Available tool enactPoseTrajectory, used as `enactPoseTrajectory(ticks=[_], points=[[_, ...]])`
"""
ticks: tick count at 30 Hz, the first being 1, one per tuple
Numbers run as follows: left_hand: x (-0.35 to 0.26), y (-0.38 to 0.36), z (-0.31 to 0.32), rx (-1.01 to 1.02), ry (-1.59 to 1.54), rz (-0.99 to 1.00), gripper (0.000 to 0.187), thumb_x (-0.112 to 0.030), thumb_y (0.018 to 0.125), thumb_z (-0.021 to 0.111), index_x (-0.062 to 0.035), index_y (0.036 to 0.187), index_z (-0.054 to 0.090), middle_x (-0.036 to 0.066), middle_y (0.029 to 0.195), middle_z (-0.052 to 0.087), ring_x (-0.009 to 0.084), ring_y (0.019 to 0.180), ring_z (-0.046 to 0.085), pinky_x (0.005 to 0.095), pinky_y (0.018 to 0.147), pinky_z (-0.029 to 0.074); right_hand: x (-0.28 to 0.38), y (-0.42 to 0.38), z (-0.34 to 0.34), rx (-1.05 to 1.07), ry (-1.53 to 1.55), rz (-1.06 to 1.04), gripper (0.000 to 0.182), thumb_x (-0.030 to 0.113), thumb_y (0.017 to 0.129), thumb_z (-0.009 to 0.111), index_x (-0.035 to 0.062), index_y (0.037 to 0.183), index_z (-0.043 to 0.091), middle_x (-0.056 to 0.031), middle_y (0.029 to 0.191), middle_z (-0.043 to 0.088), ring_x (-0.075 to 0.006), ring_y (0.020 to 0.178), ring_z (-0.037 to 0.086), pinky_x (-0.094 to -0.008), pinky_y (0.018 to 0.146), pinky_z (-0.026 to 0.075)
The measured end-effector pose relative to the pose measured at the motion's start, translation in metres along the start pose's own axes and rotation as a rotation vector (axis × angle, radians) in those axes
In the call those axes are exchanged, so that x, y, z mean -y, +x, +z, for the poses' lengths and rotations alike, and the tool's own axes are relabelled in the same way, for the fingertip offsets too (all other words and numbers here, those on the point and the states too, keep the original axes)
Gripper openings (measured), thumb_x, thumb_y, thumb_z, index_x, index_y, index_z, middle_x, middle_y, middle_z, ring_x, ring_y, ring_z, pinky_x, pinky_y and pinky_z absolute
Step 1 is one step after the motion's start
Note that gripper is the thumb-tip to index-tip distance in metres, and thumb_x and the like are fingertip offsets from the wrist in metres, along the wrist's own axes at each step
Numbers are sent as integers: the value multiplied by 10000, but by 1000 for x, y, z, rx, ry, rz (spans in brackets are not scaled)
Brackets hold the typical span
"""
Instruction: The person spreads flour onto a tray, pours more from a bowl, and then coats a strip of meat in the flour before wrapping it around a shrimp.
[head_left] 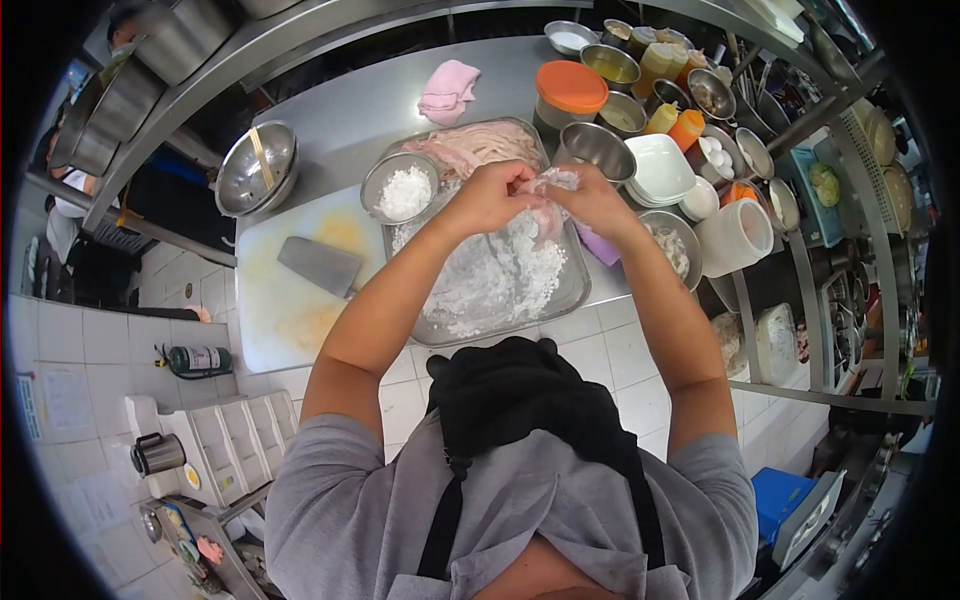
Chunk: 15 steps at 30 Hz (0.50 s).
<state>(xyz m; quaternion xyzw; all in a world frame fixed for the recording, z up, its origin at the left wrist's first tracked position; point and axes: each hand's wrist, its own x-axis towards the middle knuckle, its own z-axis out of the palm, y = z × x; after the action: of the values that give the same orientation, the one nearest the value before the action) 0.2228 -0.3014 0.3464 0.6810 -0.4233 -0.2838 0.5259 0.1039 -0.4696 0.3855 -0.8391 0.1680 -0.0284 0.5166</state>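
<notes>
Both hands are raised over a metal tray (572,300) whose near part is spread with white flour (490,280). My left hand (490,200) is closed on a floury strip of raw meat (548,218), its fingertips pinched together. On the other side my right hand (597,205) also grips this strip, fingers curled round it. A pile of pale raw meat strips (478,145) fills the far end of the tray. By my left wrist, a metal bowl of white flour (405,194) rests at the tray's left edge.
A cleaver (318,262) lies on a stained white cutting board (275,325) at left. Behind it stands a steel bowl (257,168) with chopsticks. A pink cloth (449,92) and orange-lidded tub (571,88) sit beyond the tray. Bowls and sauce bottles (686,130) crowd the right side.
</notes>
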Motion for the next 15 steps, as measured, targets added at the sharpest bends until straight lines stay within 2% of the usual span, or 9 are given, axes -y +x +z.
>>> enactPoseTrajectory(ticks=[2,4,8,9,10,11,13,14,15], points=[[1,-10,-7,-30,134,-56,159,-122,916,720,-5,1005,661,-13,850,646,53,735,531,239,674,467,3,-9,9,6,-63,5,625,337,845,763,-86,1275,597,-235,1179,663,-236,1088,636,-332,933,498],[0,-23,-13,-56,328,-14,110,-103,937,677,5,953,667,-2,784,632,61,705,536,250,655,467,-20,-3,21,83,-18,-47,636,341,838,774,-79,1281,597,-236,1177,665,-240,1087,637,-332,939,495],[24,-46,-19,-212,266,41,101,-91,946,647,3,979,665,16,741,623,77,679,546,271,642,474,-79,2,57,240,51,-51,678,367,811,814,-67,1287,604,-228,1182,671,-246,1089,632,-339,963,482],[31,-50,-21,-283,222,4,118,-111,933,650,2,963,664,84,733,628,159,663,570,315,646,481,-95,3,67,266,32,-18,685,366,808,821,-75,1284,603,-228,1183,673,-246,1095,627,-343,967,479],[35,-54,-24,-354,177,-30,136,-132,919,652,1,947,664,152,725,634,240,646,594,358,650,487,-78,-12,67,260,2,-60,577,298,857,795,-77,1257,617,-201,1097,709,-215,1006,660,-321,892,510],[38,-59,-28,-365,177,-38,136,-132,919,652,1,947,664,152,725,634,240,646,594,358,650,487,-63,-23,66,273,2,-63,577,298,857,795,-77,1257,617,-201,1097,709,-215,1006,660,-321,892,510],[44,-70,-35,-419,451,-103,107,-91,952,623,5,974,665,93,713,626,136,652,584,300,641,486,-47,-39,66,376,116,173,411,206,915,738,-68,1206,642,-162,962,740,-167,870,683,-286,772,540],[49,-75,-37,-426,527,-112,118,-102,944,611,2,969,663,158,762,664,256,686,648,359,669,506,-105,-31,92,465,472,154,284,160,952,687,-51,1140,668,-119,867,749,-128,730,677,-260,655,541],[58,-79,-35,-431,527,-121,118,-102,944,611,2,969,663,158,762,664,256,686,648,359,669,506,-121,-33,98,475,471,156,284,160,952,687,-51,1140,668,-119,867,749,-128,730,677,-260,655,541]])
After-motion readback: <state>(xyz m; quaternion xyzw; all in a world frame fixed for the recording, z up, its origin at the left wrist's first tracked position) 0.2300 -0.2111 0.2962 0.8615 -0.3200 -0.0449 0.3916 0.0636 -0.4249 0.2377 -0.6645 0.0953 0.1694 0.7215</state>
